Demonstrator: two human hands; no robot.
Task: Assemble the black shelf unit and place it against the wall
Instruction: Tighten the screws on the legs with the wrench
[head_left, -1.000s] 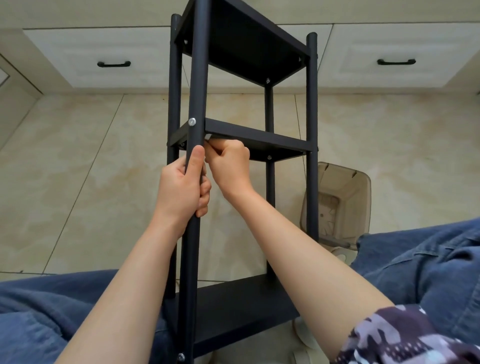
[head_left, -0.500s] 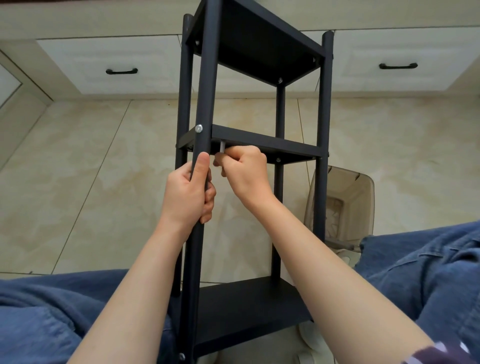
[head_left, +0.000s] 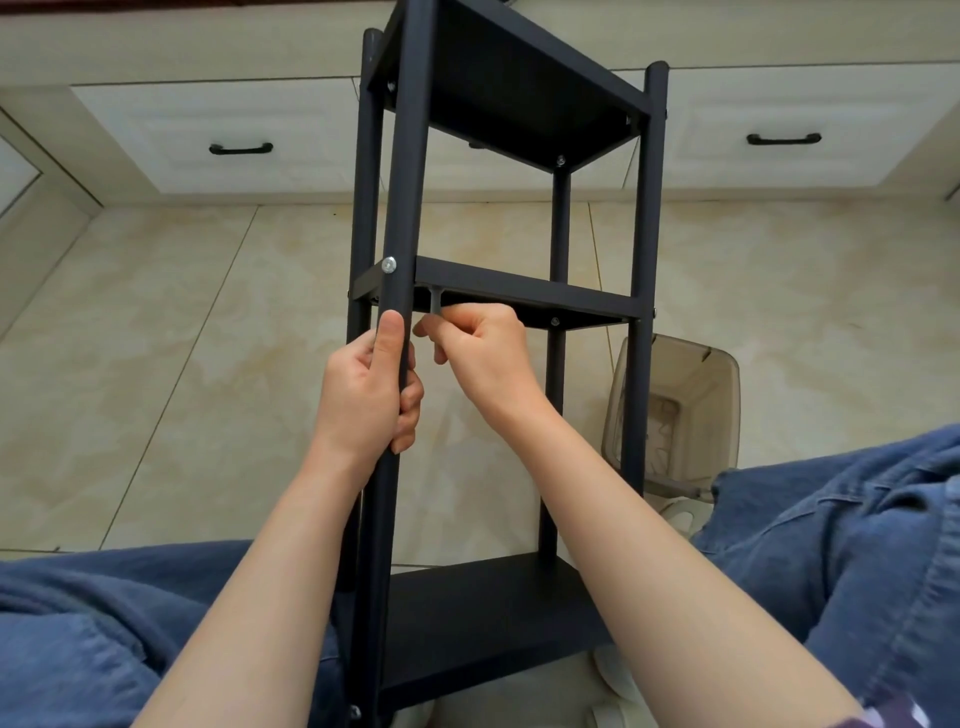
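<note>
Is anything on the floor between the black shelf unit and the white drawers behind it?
Nothing visible does. The tiled floor from the shelf unit to the white drawers looks bare; the translucent bin stands off to the right. The unit's posts hide thin strips of floor.

Brightness: you have soft, even light over the whole floor (head_left: 156, 364), bright enough to read the tile veining.
Sheen: a pale streak runs down the front post (head_left: 408, 156), and the screw head (head_left: 388, 265) throws a small glint.
Shadows: weak throughout; the underside of the top shelf (head_left: 519, 98) sinks to near-flat black.
Focus: your left hand (head_left: 363, 400) and right hand (head_left: 485, 353) look crisp; the grey tool (head_left: 435, 302) in your right grip is slightly smeared.
Distortion: the wide lens bows the drawer fronts (head_left: 234, 130), and the posts fan apart towards the top.
Edges: your jeans (head_left: 857, 545) go soft at the lower corners.
</note>
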